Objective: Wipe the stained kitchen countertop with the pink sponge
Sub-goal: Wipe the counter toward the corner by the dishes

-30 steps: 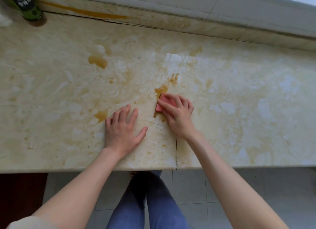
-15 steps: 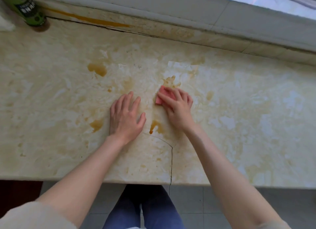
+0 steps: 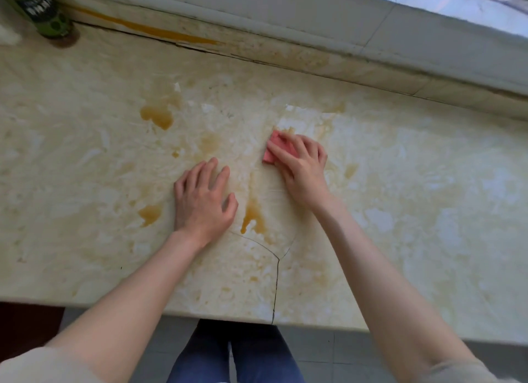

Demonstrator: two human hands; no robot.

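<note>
Right grip curled on pink sponge, left grip spread flat, countertop stretching wide rightward

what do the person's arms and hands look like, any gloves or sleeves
No gloves, rings or watch show on the left hand or right hand. Both forearms are uncovered; pale beige sleeves, left sleeve and right sleeve, appear only at the picture's bottom corners.

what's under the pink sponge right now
The stained countertop, with the right hand holding the pink sponge down on it. A brown stain shows at the sponge's far edge; whether any lies directly beneath is hidden by the sponge.
</note>
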